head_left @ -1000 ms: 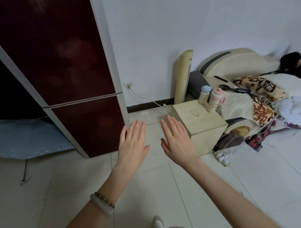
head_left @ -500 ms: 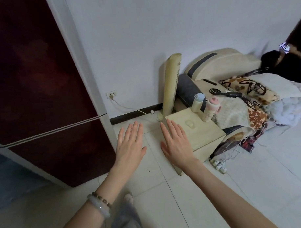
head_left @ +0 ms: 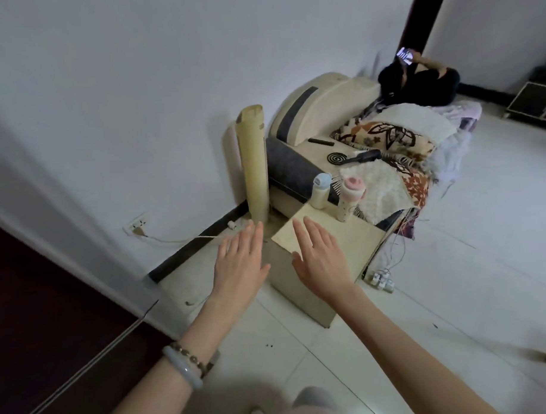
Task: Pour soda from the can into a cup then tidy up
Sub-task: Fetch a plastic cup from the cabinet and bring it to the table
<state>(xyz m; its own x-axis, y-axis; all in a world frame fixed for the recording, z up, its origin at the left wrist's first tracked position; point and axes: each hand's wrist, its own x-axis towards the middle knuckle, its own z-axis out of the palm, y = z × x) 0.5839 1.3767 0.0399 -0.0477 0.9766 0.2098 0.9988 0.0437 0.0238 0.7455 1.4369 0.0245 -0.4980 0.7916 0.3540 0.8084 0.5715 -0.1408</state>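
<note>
Empty left grip [head_left: 240, 270] hovering with fingers spread, right grip [head_left: 321, 264] just beside it, spread over the near corner of the pale table [head_left: 356, 244], blue-lidded bottle [head_left: 320, 191] and pink-capped bottle [head_left: 347, 201] standing beyond the right grip, rolled mat [head_left: 253, 164] standing beyond the left grip.

We are in a home, in a lived-in room. We see a sofa [head_left: 323, 92] heaped with blankets [head_left: 383, 134], a nightstand [head_left: 356, 238] holding bottles [head_left: 320, 192], and a tiled floor [head_left: 471, 261].
</note>
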